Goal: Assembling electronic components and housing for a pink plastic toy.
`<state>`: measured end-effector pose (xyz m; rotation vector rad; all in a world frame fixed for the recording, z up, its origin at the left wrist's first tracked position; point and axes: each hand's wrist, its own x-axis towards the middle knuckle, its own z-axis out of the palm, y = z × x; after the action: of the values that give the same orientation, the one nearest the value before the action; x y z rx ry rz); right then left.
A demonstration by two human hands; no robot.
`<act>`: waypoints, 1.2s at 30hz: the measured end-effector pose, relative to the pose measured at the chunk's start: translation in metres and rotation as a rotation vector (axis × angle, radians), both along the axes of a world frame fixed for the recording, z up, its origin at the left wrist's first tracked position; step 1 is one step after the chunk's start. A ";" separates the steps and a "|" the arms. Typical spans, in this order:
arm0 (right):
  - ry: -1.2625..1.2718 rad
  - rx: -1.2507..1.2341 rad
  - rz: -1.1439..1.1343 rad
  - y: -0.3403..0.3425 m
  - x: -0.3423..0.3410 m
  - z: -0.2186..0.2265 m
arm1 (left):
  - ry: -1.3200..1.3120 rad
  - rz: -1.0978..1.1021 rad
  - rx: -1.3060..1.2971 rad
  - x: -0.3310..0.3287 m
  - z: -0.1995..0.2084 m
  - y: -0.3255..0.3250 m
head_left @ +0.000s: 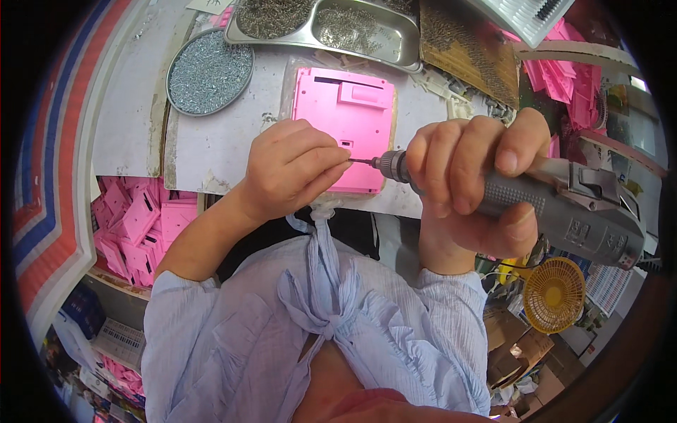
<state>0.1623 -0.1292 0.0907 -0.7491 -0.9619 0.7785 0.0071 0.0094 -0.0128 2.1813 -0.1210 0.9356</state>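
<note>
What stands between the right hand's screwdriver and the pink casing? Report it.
The left hand: its fingertips are at the tip of the screwdriver's bit, over the pink casing. Nothing else visible intervenes; whether the bit touches the casing, I can't tell.

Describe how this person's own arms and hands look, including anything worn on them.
The left hand and right hand are both ungloved, with no ring, watch or bracelet showing. The left sleeve and right sleeve are pale blue, loose, crinkled fabric, ending short of the wrists and leaving the forearms bare.
</note>
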 end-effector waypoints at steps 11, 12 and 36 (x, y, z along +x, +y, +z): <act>0.020 -0.148 -0.123 -0.042 -0.008 -0.013 | 0.194 0.103 -0.078 -0.005 -0.002 0.022; 0.041 -0.174 -0.130 -0.049 -0.012 -0.016 | 0.267 0.114 -0.109 -0.007 0.002 0.025; -0.157 -0.334 -0.098 -0.058 -0.031 -0.049 | 0.323 -0.200 0.238 0.014 -0.011 0.019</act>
<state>0.1312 -0.1874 0.0414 -1.1533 -0.9379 0.8124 0.0215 0.0285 -0.0240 2.4547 -0.3003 0.4683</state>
